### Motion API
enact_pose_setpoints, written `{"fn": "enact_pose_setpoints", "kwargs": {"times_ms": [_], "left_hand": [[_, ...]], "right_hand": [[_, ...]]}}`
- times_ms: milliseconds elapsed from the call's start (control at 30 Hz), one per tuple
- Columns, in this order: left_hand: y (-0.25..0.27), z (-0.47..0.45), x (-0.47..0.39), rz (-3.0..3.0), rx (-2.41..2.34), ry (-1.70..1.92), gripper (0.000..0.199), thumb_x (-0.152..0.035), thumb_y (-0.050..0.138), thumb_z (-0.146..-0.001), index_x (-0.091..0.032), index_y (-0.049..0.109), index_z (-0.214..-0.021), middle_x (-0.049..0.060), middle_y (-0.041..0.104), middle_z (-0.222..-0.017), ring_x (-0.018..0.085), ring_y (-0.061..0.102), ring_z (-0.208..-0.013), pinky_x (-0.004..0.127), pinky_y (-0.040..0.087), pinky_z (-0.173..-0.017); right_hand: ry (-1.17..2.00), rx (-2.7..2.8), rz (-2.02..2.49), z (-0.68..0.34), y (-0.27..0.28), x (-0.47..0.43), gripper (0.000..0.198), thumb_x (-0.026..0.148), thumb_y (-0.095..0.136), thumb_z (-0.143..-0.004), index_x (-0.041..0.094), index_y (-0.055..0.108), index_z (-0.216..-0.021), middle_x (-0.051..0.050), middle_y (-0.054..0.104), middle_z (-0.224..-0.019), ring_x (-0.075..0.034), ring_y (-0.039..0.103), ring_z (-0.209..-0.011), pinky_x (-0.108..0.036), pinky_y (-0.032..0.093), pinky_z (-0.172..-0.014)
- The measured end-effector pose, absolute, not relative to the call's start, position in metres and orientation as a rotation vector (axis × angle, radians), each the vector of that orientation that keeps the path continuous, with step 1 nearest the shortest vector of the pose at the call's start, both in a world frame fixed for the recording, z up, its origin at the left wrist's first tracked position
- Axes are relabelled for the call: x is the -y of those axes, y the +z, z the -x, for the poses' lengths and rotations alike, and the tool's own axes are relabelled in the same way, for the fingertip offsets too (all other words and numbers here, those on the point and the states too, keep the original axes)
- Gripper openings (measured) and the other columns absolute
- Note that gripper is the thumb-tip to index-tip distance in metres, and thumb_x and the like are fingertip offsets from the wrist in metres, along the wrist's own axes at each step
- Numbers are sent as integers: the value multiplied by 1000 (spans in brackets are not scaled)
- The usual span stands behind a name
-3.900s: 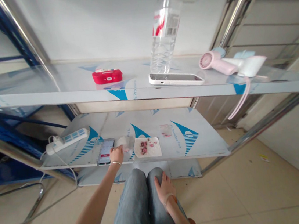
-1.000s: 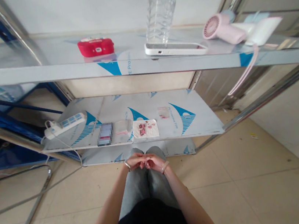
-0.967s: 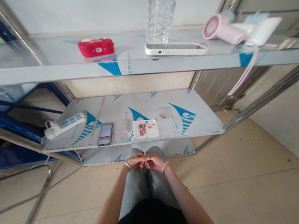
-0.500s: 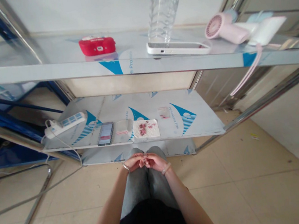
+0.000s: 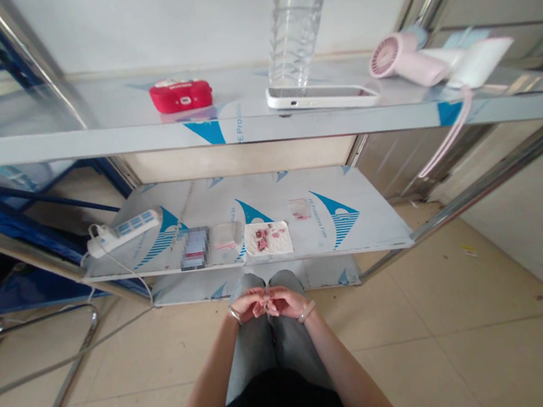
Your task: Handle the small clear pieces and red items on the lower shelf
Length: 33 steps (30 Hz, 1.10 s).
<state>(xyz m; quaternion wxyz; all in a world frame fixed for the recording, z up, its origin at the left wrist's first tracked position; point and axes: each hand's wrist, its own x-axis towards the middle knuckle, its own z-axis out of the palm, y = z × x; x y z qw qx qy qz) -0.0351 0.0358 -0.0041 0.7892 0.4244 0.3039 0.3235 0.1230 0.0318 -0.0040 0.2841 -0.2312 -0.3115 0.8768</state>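
Observation:
My left hand (image 5: 252, 303) and my right hand (image 5: 285, 301) meet over my knees, just in front of the lower shelf. The fingers of both are curled and pressed together at the tips. Whatever they may hold is too small to make out. On the shelf before them lies a white cloth or tissue (image 5: 281, 241) with small red and dark patterned pieces (image 5: 262, 240) on it. To its left is a small clear plastic bag (image 5: 225, 234) with a red line. Another small clear bag (image 5: 300, 209), with reddish bits, lies to the right.
The lower shelf (image 5: 380, 225) also bears a blurred-out phone-like rectangle (image 5: 195, 246) and a white power strip (image 5: 124, 233) with a hanging cable. Above, the upper shelf (image 5: 115, 139) carries a red case (image 5: 182, 97), a water bottle (image 5: 296, 38), a white-cased phone (image 5: 320, 97) and a pink handheld fan (image 5: 405, 60).
The whole view has shifted slightly, so the shelves appear a little lower. My hands stay together over my knees, with the fingers slightly rearranged.

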Motion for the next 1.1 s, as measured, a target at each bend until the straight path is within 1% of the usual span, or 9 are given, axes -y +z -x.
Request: {"fn": "enact_pose_setpoints", "kwargs": {"times_ms": [133, 333, 433, 533, 600, 667, 800, 967, 1100], "left_hand": [[-6, 36, -34, -735, -631, 769, 43, -40, 72, -60, -18, 36, -49, -10, 25, -31, 3, 25, -31, 20, 24, -39], [0, 32, -37, -650, -606, 868, 41, -40, 74, -64, -17, 41, -57, -9, 32, -38, 4, 32, -38, 20, 33, -46], [2, 24, -35, -681, -703, 909, 41, -41, 71, -67, -18, 39, -54, -8, 32, -39, 5, 33, -39, 22, 35, -48], [1, 13, -23, -769, -984, 1012, 42, -42, 67, -69, -19, 37, -50, -7, 33, -39, 6, 30, -40, 22, 30, -47], [-1, 5, -10, -901, -1196, 1148, 40, -41, 66, -70, -18, 40, -49, -5, 37, -43, 8, 32, -44, 23, 27, -48], [-2, -1, 4, -1074, -1338, 1282, 33, -38, 65, -73, -18, 48, -53, -3, 44, -49, 10, 36, -50, 24, 28, -51], [-1, -6, 21, -1346, -1448, 1321, 23, -33, 62, -77, -20, 55, -60, 1, 48, -56, 14, 41, -57, 25, 31, -57], [3, -4, 21, -1651, -1457, 1217, 20, -30, 55, -83, -21, 58, -65, 6, 54, -66, 20, 48, -69, 30, 37, -69], [1, -2, 22, -1817, -1444, 1177, 26, -31, 49, -88, -22, 58, -65, 7, 55, -65, 21, 49, -71, 32, 37, -70]], "right_hand": [[2319, 709, 524, -124, -10, -31, 21, 30, 69, -67, 16, 56, -59, 2, 51, -52, -10, 45, -48, -24, 33, -50], [2068, 619, 747, -116, -14, -34, 20, 30, 69, -61, 18, 55, -60, 2, 52, -55, -10, 46, -48, -24, 37, -49], [1747, 719, 966, -106, -17, -28, 22, 33, 66, -61, 20, 49, -58, 3, 52, -55, -11, 44, -48, -24, 35, -47], [1304, 935, 1187, -95, -20, -12, 19, 30, 63, -65, 22, 47, -60, 3, 49, -57, -13, 44, -55, -25, 37, -53], [1038, 1066, 1273, -91, -19, 1, 13, 26, 62, -68, 22, 50, -66, 1, 50, -64, -14, 45, -60, -26, 39, -59], [876, 1174, 1304, -91, -18, 12, 6, 25, 59, -73, 22, 56, -77, -3, 55, -76, -16, 48, -68, -29, 42, -64], [738, 1353, 1280, -99, -17, 21, 20, 23, 51, -81, 22, 63, -98, -10, 58, -93, -21, 53, -87, -34, 46, -74], [631, 1360, 1295, -106, -26, 17, 26, 22, 48, -84, 22, 67, -101, -12, 58, -103, -24, 55, -98, -39, 46, -85], [693, 1355, 1322, -108, -31, 17, 29, 22, 49, -83, 22, 68, -104, -12, 56, -114, -25, 52, -105, -43, 44, -91]]}}
